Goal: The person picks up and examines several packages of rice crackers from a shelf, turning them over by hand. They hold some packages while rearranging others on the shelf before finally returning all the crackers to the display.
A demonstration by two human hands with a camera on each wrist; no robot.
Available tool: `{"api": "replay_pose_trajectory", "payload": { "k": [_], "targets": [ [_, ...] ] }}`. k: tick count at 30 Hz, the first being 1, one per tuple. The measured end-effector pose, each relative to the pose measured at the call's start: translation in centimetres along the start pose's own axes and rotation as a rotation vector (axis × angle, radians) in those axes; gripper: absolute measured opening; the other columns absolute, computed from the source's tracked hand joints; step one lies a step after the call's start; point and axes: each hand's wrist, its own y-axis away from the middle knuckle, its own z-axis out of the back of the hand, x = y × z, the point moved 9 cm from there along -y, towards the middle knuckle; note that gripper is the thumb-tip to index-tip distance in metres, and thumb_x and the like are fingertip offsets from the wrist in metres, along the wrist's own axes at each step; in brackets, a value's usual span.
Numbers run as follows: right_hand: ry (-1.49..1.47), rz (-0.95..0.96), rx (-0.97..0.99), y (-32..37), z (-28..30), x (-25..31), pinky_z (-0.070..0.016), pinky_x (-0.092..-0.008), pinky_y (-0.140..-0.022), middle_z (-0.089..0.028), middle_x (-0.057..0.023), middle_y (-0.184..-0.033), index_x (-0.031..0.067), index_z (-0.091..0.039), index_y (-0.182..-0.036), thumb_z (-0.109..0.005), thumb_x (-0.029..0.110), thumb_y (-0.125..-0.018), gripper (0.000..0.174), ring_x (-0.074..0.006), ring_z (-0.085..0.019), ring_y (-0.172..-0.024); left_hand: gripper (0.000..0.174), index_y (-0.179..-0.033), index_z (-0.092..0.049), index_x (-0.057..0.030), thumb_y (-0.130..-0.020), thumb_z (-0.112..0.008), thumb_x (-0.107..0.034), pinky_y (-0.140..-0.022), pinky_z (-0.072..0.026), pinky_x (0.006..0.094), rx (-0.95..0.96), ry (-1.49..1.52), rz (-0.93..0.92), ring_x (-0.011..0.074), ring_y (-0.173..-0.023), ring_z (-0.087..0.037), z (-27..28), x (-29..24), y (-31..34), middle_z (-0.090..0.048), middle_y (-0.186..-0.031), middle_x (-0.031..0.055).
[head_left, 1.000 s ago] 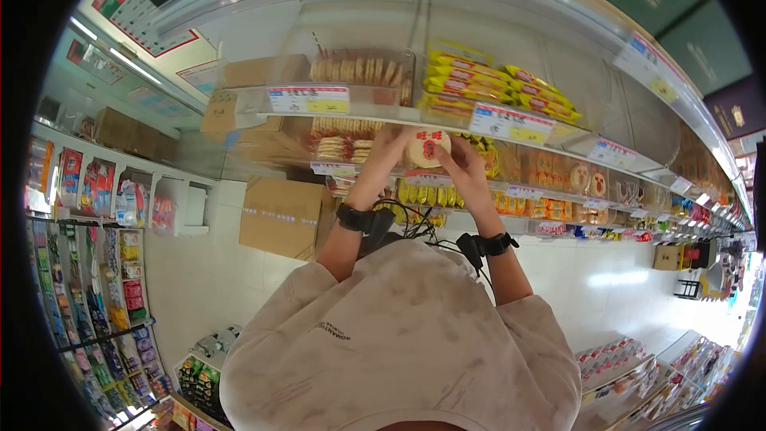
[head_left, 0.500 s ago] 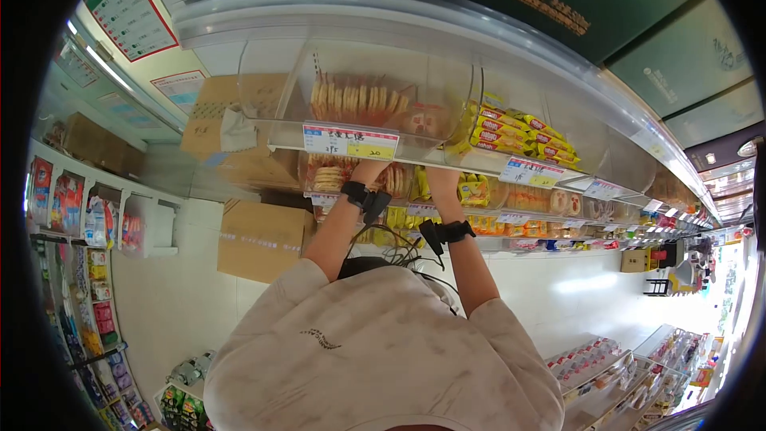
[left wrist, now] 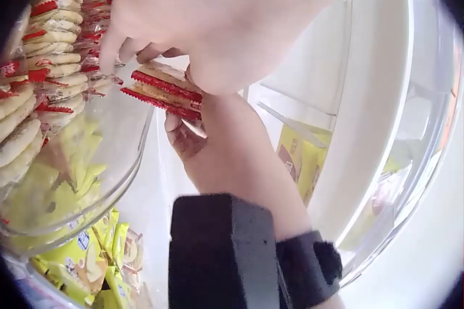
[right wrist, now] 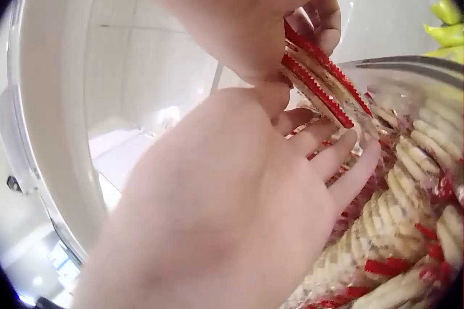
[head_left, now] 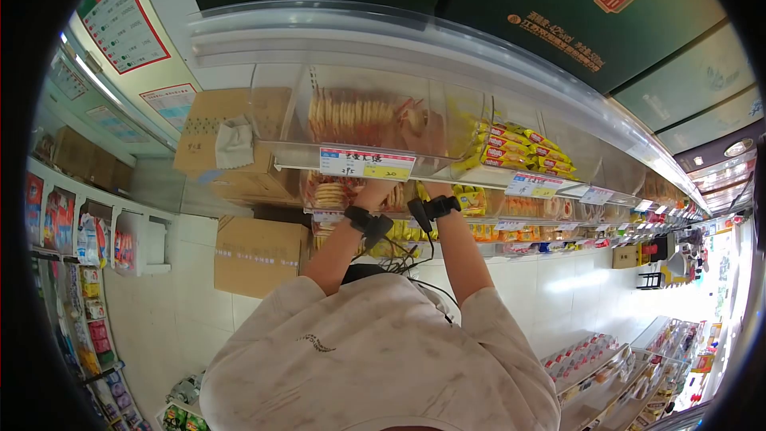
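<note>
Bin [head_left: 447, 124] clear glossy plastic; cracker packet [left wrist: 161, 92] shiny crinkled film; box [head_left: 259, 255] matt brown cardboard.

Cracker packet [left wrist: 161, 92] has red edges; neighbouring packs [head_left: 523, 152] yellow.

A second ago both hands held the cracker packet [left wrist: 163, 92] out in the open, in front of the second shelf. Since then they have risen toward 12 o'clock, past the price label [head_left: 367, 164], into the clear top bin [head_left: 279, 112]. The left hand [left wrist: 217, 12] now pinches the packet above the stacked rows of crackers [left wrist: 36, 70], and the right hand [right wrist: 239, 200] lies beneath it with straight fingers. The head view has tipped upward: only the wrists show below the bin, and more of the green boxes [head_left: 495, 8] appears at 12 o'clock.
</note>
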Motion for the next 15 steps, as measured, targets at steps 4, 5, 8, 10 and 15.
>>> {"api": "replay_pose_trajectory", "payload": {
  "k": [4,5,8,10,15],
  "targets": [
    [0.049,0.025,-0.029,-4.5,-1.7,1.4,-0.0482,-0.0482,-0.089,-0.066,-0.0219,-0.108,-0.0008,-0.063,-0.112,-0.068,0.026,-0.09,0.035,-0.0402,-0.062,-0.101,0.027,-0.109,-0.061,0.0005,-0.098,-0.062,-0.024,-0.076,-0.0502,0.0376,-0.149,-0.042,-0.216,0.0233,-0.083,-0.062,1.0,-4.2,1.1,-0.065,-0.093,0.0093],
    [0.06,0.02,-0.025,-4.9,-1.9,1.5,-0.0482,-0.0482,-0.089,-0.066,-0.0218,-0.108,-0.0008,-0.063,-0.112,-0.068,0.026,-0.09,0.035,-0.0402,-0.062,-0.101,0.025,-0.109,-0.061,0.0005,-0.098,-0.062,-0.022,-0.075,-0.0503,0.0378,-0.219,-0.051,-0.288,0.0234,-0.082,-0.062,1.5,-5.4,1.4,-0.065,-0.093,0.0095],
    [0.093,0.006,0.001,-4.9,-3.0,1.1,-0.0482,-0.048,-0.09,-0.066,-0.0216,-0.108,-0.0007,-0.063,-0.112,-0.068,0.026,-0.09,0.035,-0.04,-0.062,-0.102,0.022,-0.108,-0.059,0.0007,-0.097,-0.063,-0.018,-0.076,-0.0499,0.0385,-0.365,-0.013,-0.417,0.0249,-0.083,-0.061,3.7,-7.7,2.6,-0.064,-0.093,0.0116],
    [0.109,-0.011,0.024,-4.2,-3.1,0.7,-0.0482,-0.0479,-0.09,-0.066,-0.0215,-0.108,-0.0006,-0.063,-0.112,-0.068,0.026,-0.09,0.035,-0.0399,-0.062,-0.102,0.023,-0.109,-0.059,0.0013,-0.097,-0.063,-0.017,-0.079,-0.0495,0.0386,-0.257,0.036,-0.32,0.0256,-0.087,-0.061,3.7,-6.7,2.3,-0.064,-0.095,0.0127],
    [0.098,-0.025,0.053,-2.5,-2.7,0.3,-0.0482,-0.0477,-0.09,-0.066,-0.0212,-0.108,-0.0005,-0.063,-0.112,-0.068,0.026,-0.09,0.035,-0.0397,-0.062,-0.102,0.027,-0.112,-0.058,0.0027,-0.099,-0.061,-0.02,-0.084,-0.0484,0.0387,-0.192,0.025,-0.23,0.0242,-0.093,-0.059,3.0,-3.6,1.2,-0.064,-0.1,0.0113]
  ]
}}
